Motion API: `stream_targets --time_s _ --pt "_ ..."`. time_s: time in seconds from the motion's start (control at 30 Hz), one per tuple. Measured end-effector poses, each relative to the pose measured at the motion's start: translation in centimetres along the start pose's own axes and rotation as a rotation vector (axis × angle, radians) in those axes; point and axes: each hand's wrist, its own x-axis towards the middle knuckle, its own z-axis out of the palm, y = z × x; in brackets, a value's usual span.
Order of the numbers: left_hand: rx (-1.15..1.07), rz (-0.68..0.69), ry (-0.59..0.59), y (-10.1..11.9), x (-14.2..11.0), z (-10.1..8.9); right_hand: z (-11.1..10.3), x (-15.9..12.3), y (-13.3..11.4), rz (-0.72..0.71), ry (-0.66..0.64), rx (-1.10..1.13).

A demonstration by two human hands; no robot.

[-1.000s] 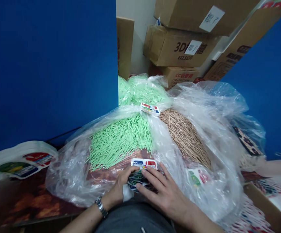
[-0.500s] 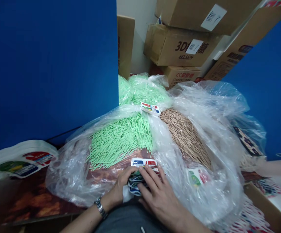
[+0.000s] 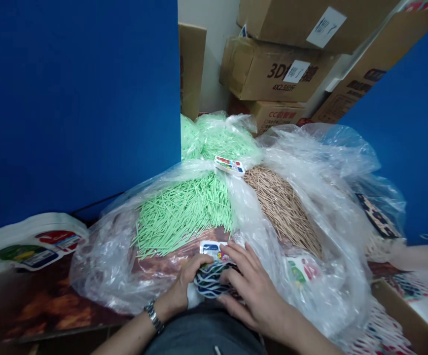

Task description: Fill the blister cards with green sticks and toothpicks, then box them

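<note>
A fanned stack of printed cards [image 3: 209, 282] with pale, wavy edges lies between my hands, close to my body. My left hand [image 3: 180, 290] is closed around its left side, the thumb near the top card. On the right, my right hand [image 3: 253, 288] has bent fingers over the stack's side, their tips partly hidden. Just beyond are green sticks [image 3: 188, 212] in a clear plastic bag [image 3: 103, 276]. Brown sticks [image 3: 282, 212] lie in another clear bag [image 3: 338, 197] to the right.
A pile of shaped cards [image 3: 32, 241] stands at the left, and a smaller bundle of cards [image 3: 229, 166] rests between the bags. Cardboard boxes [image 3: 251, 74] are stacked at the back. Blue panels [image 3: 77, 98] flank both sides. An open carton [image 3: 410, 310] sits at lower right.
My right hand has shifted right and its fingers have lifted off the top of the stack, uncovering more card edges. My left hand stays in place.
</note>
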Motion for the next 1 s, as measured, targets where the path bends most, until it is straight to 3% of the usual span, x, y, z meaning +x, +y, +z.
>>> stream_targets --time_s 0.17,0.4,0.5,0.7,0.87,1.0 --pt "-0.019 -0.007 -0.001 -0.1 0.0 0.0 -0.2 0.3 -0.3 -0.004 -0.078 -0.007" --pt "-0.073 -0.018 -0.016 0.2 0.4 -0.2 1.4 0.6 0.0 -0.048 -0.137 -0.142" --pt "-0.097 -0.028 0.015 0.1 0.4 -0.2 1.0 0.4 0.6 -0.084 -0.168 -0.115" --pt "-0.099 -0.055 0.01 0.6 0.6 -0.4 -0.4 -0.4 0.7 -0.11 -0.088 -0.134" --pt "-0.104 -0.045 0.0 0.5 0.5 -0.4 0.4 -0.5 -0.3 -0.177 -0.076 -0.119" --pt "-0.08 -0.017 0.002 0.2 0.5 -0.4 1.1 -1.0 1.2 -0.117 -0.061 -0.173"
